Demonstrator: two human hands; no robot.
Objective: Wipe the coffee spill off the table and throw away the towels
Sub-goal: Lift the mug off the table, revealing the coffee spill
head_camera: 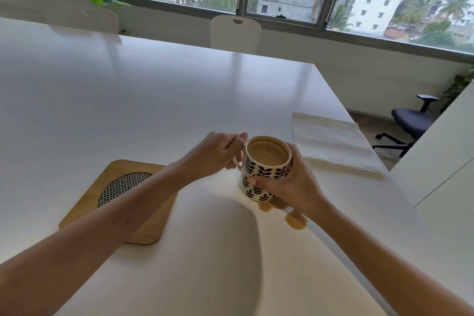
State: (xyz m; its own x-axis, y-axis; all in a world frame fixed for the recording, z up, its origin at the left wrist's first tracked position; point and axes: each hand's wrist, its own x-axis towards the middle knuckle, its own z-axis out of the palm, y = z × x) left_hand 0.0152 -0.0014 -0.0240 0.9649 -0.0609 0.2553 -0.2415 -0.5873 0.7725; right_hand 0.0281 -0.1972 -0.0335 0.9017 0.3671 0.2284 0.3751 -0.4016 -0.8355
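Note:
A cream mug (259, 174) with a dark leaf pattern, full of milky coffee, is held just above the white table (154, 100). My left hand (218, 154) grips its handle. My right hand (289, 185) wraps around its right side. Under and right of the mug lies a tan coffee spill (295, 222), in two puddles partly hidden by my right wrist. Folded white paper towels (333, 143) lie flat near the table's right edge, beyond the mug.
A wooden trivet (143, 228) with a round woven insert lies left of the mug, under my left forearm. Two white chairs (236, 33) stand at the far side. A dark office chair (410, 123) stands on the floor to the right, beside a white cabinet (441, 161).

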